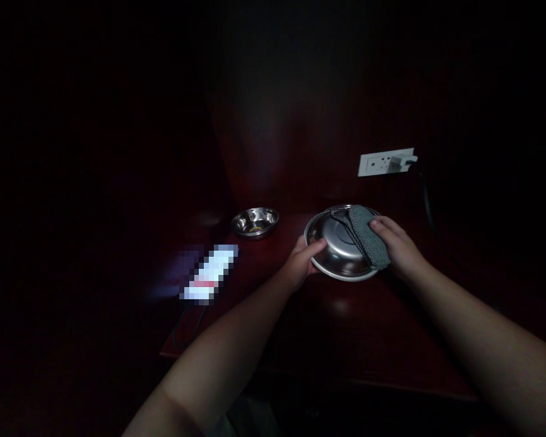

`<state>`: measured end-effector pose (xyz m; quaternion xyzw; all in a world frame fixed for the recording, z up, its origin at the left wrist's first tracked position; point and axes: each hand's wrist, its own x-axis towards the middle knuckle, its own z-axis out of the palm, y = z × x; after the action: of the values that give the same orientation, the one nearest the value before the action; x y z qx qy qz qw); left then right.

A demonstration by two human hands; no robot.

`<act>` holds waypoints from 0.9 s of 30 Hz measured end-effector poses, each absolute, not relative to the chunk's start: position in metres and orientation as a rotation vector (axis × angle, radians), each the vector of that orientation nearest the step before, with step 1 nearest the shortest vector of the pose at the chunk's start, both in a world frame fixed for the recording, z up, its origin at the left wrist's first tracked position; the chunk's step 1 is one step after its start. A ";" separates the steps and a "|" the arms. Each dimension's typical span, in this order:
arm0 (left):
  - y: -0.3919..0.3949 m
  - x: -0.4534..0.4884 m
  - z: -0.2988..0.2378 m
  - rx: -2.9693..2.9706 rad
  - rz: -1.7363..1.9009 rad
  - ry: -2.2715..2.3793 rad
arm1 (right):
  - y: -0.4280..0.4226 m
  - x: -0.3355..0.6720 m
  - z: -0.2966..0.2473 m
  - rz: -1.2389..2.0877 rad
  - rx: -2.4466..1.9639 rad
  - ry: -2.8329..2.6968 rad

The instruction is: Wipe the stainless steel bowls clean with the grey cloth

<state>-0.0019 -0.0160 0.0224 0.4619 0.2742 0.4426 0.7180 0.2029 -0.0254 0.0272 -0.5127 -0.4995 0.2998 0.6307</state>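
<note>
Left grip point(302, 262) grasping upturned steel bowl point(332, 254), right grip point(399, 247) clasping grey cloth point(367, 238).
Wiping seems underway, cloth against bowl's right side.

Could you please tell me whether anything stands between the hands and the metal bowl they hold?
A grey cloth lies between the right hand and the metal bowl, on its right; nothing visible separates the left hand from it.

1. No legible wording appears in this dimly lit scene.
2. A small yellow mark point(255, 229), seemingly a label, sits on the inside bottom of a shiny metal bowl point(241, 225), too small to read.
3. A glowing screen point(218, 260) on the dark red tabletop point(273, 328) shows a red band point(205, 283), its content blurred into coarse blocks.
</note>
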 end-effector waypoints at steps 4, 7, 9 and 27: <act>-0.017 -0.001 0.024 1.001 0.984 0.610 | -0.025 0.204 0.026 0.717 -1.155 -1.151; -0.017 -0.001 0.024 0.974 0.990 0.606 | -0.024 0.206 0.026 0.744 -1.148 -1.159; -0.016 0.000 0.025 0.953 0.992 0.607 | -0.024 0.207 0.026 0.744 -1.157 -1.167; -0.005 0.000 0.019 0.854 0.961 0.505 | -0.032 0.202 0.034 0.843 -1.149 -1.241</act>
<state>-0.0002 -0.0050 0.0191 0.3940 0.2328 0.4431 0.7709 0.2016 -0.0321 0.0335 -0.4926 -0.5323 0.3615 0.5860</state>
